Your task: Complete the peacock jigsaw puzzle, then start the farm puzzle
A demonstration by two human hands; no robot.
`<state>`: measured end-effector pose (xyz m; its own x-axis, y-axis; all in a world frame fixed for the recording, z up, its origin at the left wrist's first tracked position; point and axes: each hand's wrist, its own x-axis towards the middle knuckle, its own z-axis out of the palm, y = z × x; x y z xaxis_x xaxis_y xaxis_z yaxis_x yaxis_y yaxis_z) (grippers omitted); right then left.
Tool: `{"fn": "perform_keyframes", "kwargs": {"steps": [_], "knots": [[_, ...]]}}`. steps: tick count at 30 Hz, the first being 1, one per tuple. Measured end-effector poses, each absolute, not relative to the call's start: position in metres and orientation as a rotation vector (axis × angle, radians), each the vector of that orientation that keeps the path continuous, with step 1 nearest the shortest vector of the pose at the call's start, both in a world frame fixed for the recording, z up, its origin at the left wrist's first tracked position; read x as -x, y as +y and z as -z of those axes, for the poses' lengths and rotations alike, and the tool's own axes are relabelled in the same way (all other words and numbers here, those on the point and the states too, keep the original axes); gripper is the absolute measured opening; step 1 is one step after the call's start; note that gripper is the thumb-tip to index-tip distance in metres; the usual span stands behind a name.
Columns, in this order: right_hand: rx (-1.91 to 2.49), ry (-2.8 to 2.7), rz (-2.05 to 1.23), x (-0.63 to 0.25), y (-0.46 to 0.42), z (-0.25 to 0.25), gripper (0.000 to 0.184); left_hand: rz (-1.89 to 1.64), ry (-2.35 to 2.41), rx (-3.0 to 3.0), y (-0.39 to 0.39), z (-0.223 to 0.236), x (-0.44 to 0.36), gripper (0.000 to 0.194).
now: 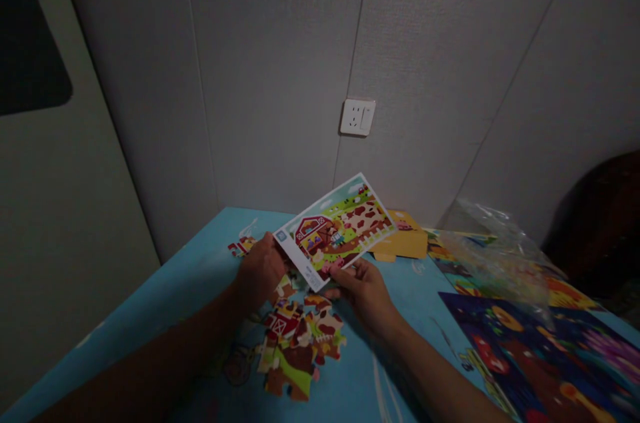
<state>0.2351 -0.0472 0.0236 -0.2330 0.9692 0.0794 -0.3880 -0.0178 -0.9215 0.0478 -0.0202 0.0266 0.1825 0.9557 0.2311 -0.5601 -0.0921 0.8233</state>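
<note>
A picture card (345, 220) with a red barn, a spotted cow and pigs is held up at a tilt above the table. My right hand (367, 290) pinches its lower edge, thumb on the printed side. At the card's left corner, my left hand (261, 270) is closed on the edge, its fingertips partly hidden. Below the card lies a heap of loose jigsaw pieces (295, 350) printed with similar farm art. A few more pieces (240, 247) rest beyond my left hand.
Behind the card stands a yellow box (407, 243). Clear plastic wrapping (505, 256) lies at the right over colourful sheets, near a dark blue picture board (550, 356). The blue table (195, 270) meets a grey wall with a white socket (357, 117).
</note>
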Motion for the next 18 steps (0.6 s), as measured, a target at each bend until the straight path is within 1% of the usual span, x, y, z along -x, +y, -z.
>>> {"fn": "perform_keyframes", "kwargs": {"steps": [3, 5, 9, 11, 15, 18], "knots": [[0.740, -1.165, -1.554, -0.234, -0.049, -0.021, 0.034, -1.398, 0.717, -1.120, -0.020, -0.024, -0.048, 0.037], [0.723, -1.189, -1.523, -0.237, -0.046, -0.017, 0.032, -1.487, 0.843, -1.184, -0.020, -0.025, -0.047, 0.035], [0.792, -1.096, -1.276, -0.247, -0.039, -0.012, 0.028, -1.684, 0.930, -1.223, -0.016, -0.031, -0.042, 0.037], [0.821, -1.052, -1.178, -0.252, -0.036, -0.013, 0.026, -1.695, 0.975, -1.263, -0.013, -0.031, -0.039, 0.038], [0.827, -1.028, -1.131, -0.254, -0.035, -0.019, 0.029, -1.653, 1.001, -1.433, -0.007, -0.024, -0.033, 0.042], [0.839, -0.984, -1.110, -0.253, -0.035, -0.021, 0.033, -1.653, 1.033, -1.607, -0.005, -0.019, -0.029, 0.051]]}}
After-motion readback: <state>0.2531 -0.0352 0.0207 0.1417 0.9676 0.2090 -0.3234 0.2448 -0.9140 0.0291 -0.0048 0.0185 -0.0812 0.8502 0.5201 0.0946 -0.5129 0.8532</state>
